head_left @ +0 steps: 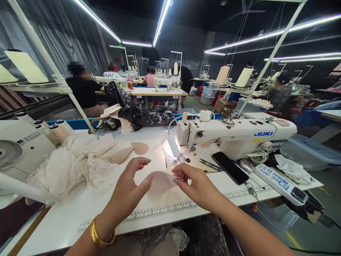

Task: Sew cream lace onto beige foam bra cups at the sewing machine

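Note:
A pale pinkish, rounded fabric piece (161, 183) is held just above the table, in front of the sewing machine's needle area. My right hand (193, 183) pinches its right edge between thumb and fingers. At the piece's left side is my left hand (134, 183), with thumb and fingers spread apart; the thumb tip overlaps the edge, and I cannot tell whether it touches. Beyond my hands, the lit foot area of the white JUKI sewing machine (229, 133) stands close. Further beige cut pieces (129, 153) lie on the table past my left hand.
Cream lace fabric (80, 163) is heaped on the left. Thread snips (210, 165), a black phone (230, 168) and a white control box (281, 183) lie right. A printed ruler (165, 210) runs along the front edge. Black plastic bags (144, 115) sit behind; several people work beyond.

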`<act>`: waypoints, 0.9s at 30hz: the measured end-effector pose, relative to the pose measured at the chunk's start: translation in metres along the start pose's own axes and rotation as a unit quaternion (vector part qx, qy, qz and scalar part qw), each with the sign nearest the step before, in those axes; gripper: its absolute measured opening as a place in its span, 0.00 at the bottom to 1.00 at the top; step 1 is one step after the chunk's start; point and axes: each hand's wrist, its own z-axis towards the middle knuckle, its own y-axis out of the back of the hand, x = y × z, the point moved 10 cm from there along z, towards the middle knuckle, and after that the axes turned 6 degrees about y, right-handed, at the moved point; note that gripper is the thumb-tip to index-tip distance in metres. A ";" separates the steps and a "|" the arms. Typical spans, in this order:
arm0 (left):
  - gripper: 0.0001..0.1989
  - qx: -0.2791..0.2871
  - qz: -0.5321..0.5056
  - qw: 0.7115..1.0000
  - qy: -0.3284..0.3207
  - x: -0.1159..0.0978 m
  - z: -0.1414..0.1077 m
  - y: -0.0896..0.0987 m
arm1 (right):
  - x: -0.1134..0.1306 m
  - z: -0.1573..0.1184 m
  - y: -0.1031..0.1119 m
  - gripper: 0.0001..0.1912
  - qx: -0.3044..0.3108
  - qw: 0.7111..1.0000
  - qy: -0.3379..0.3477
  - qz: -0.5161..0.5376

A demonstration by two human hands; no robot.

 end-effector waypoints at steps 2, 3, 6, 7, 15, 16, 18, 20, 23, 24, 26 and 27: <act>0.28 0.093 0.033 0.993 -0.067 -0.030 -0.002 -0.007 | 0.035 0.003 -0.005 0.11 0.069 0.994 0.062 -0.054; 0.33 0.161 0.033 0.983 -0.082 -0.041 -0.004 -0.017 | 0.051 0.003 -0.008 0.13 0.103 0.988 0.089 -0.067; 0.37 0.350 -0.043 0.933 -0.069 -0.058 -0.010 -0.048 | 0.082 0.006 -0.008 0.14 0.159 0.975 0.135 -0.080; 0.32 0.399 -0.081 0.912 -0.054 -0.059 -0.012 -0.056 | 0.086 0.008 -0.005 0.13 0.157 0.974 0.139 -0.084; 0.09 0.183 0.040 0.981 -0.051 -0.019 0.041 -0.027 | 0.076 0.025 0.030 0.11 -0.069 0.935 0.257 -0.235; 0.09 0.119 0.108 0.981 -0.107 -0.024 0.045 -0.017 | 0.072 0.023 0.027 0.12 -0.098 0.917 0.292 -0.256; 0.08 0.057 0.230 0.949 -0.208 -0.032 0.042 -0.015 | 0.056 0.019 0.017 0.15 -0.122 0.890 0.336 -0.284; 0.08 0.088 0.312 0.907 -0.270 -0.030 0.034 -0.033 | 0.027 0.021 -0.001 0.16 -0.080 0.884 0.340 -0.310; 0.08 0.202 0.342 0.865 -0.307 -0.019 0.021 -0.071 | -0.021 0.021 -0.025 0.15 0.047 0.883 0.321 -0.339; 0.08 0.225 0.340 0.857 -0.316 -0.017 0.019 -0.082 | -0.033 0.020 -0.029 0.14 0.077 0.881 0.319 -0.340; 0.08 0.241 0.339 0.843 -0.341 -0.018 0.019 -0.102 | -0.049 0.017 -0.027 0.14 0.109 0.884 0.314 -0.330; 0.10 0.243 0.339 0.837 -0.355 -0.019 0.021 -0.112 | -0.055 0.018 -0.024 0.14 0.119 0.888 0.307 -0.320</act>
